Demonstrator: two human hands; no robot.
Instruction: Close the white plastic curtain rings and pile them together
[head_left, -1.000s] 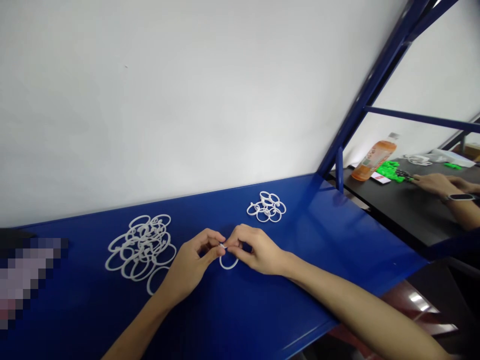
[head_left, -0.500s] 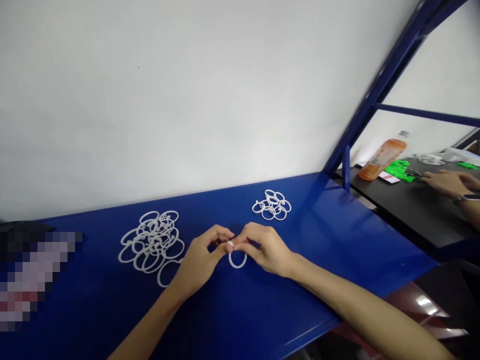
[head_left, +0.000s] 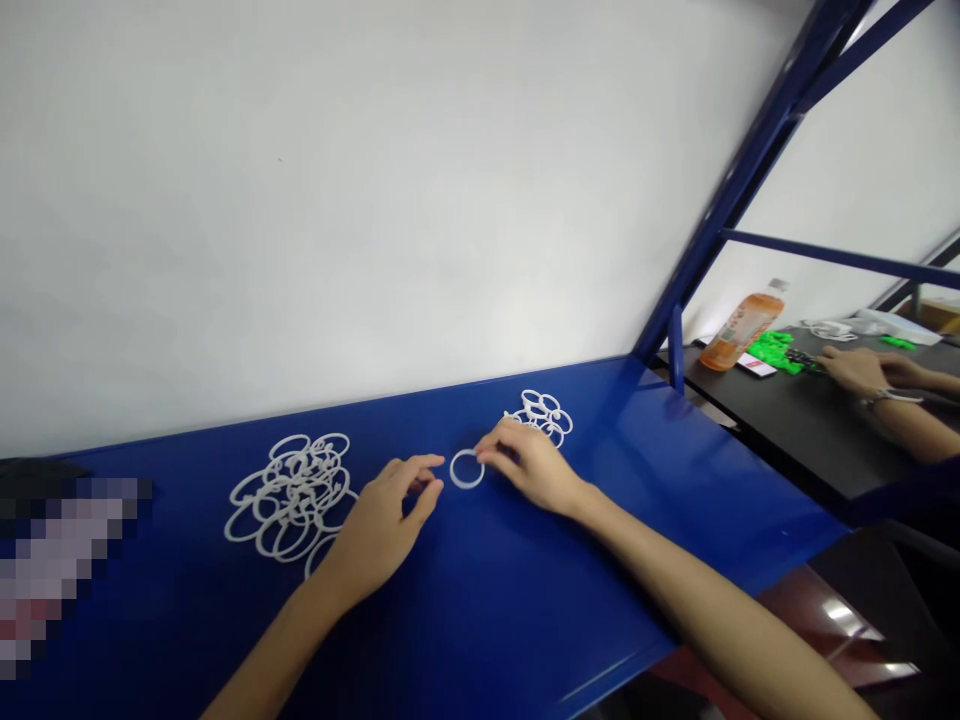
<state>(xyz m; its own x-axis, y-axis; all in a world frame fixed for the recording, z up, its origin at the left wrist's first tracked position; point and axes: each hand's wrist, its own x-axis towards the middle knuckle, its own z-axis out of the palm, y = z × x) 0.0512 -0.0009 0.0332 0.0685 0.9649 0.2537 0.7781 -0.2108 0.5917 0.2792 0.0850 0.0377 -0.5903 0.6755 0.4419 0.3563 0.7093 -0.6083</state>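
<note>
My right hand (head_left: 529, 466) pinches a small white ring (head_left: 466, 469) at its right side, just above the blue shelf (head_left: 487, 610). The ring sits left of a small pile of white rings (head_left: 546, 413), which lies right behind that hand. My left hand (head_left: 382, 524) rests beside the ring with its fingers loosely apart and holds nothing. To its left lies a larger heap of white rings (head_left: 289, 492), and one loose ring (head_left: 319, 553) of it shows partly under my left wrist.
A white wall rises behind the shelf. A blue frame post (head_left: 739, 190) slants up at the right. Beyond it, on a black table (head_left: 810, 425), stand an orange drink bottle (head_left: 742, 327) and green parts (head_left: 772, 349), where another person's hands (head_left: 862, 370) work.
Both hands held the ring together before. My left hand has let go and dropped back, and my right hand has carried the ring up toward the small pile.
</note>
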